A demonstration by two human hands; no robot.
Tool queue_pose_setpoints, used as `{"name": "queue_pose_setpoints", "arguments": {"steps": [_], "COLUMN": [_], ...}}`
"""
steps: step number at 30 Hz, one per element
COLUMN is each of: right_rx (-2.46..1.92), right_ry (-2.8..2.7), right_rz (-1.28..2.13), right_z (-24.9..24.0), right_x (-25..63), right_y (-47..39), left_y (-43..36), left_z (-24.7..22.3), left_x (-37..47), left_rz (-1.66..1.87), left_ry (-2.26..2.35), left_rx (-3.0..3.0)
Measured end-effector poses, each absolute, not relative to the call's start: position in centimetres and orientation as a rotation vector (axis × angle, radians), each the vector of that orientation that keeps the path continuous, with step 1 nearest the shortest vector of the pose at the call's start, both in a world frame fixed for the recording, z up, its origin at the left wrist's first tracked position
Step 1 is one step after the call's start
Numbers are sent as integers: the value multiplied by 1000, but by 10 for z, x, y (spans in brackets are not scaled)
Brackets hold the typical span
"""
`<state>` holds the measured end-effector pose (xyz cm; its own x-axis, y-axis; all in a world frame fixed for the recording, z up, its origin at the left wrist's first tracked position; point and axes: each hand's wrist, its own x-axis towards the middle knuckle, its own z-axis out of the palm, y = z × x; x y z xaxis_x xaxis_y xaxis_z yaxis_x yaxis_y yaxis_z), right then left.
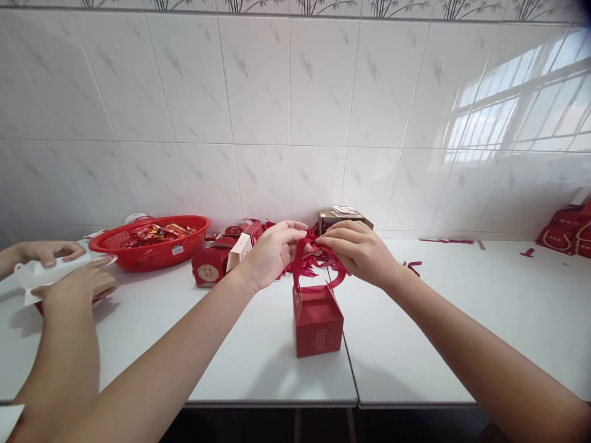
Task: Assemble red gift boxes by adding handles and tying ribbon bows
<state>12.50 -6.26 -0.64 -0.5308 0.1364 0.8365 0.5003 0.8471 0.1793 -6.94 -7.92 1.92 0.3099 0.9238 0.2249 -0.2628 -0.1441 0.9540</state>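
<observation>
A small red gift box [318, 327] with pale lettering stands near the front edge of the white table. From its top rises a red ribbon [299, 266] in a loop. My left hand [276, 252] pinches the ribbon from the left, above the box. On the other side my right hand [357, 251] has its fingers closed on the same ribbon, close to the left fingertips. The exact spot between the fingertips is partly hidden. Behind my hands lies a heap of red ribbons [315, 269].
A red plastic basket [148, 261] of wrapped sweets stands at the left, beside red boxes [209, 264]. At the far left another person's hands [76, 280] hold a white and red box. A dark box [346, 219] sits by the wall; red bags [564, 229] stand far right.
</observation>
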Motion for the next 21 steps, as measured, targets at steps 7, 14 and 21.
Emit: {"name": "queue_pose_setpoints", "arguments": {"steps": [7, 14, 21], "right_rx": [-1021, -1763, -2093], "right_ry": [-1886, -1898, -2015], "right_rz": [-384, -258, 90], "right_z": [-18, -35, -79], "right_x": [130, 191, 225], "right_y": [-71, -86, -81], "left_y": [-86, -84, -85], "left_z": [4, -35, -92], "left_x": [-78, -141, -175], "left_rz": [1626, 1023, 674], "left_ry": [1300, 1684, 1675], "left_rx": [2349, 2682, 2424]}}
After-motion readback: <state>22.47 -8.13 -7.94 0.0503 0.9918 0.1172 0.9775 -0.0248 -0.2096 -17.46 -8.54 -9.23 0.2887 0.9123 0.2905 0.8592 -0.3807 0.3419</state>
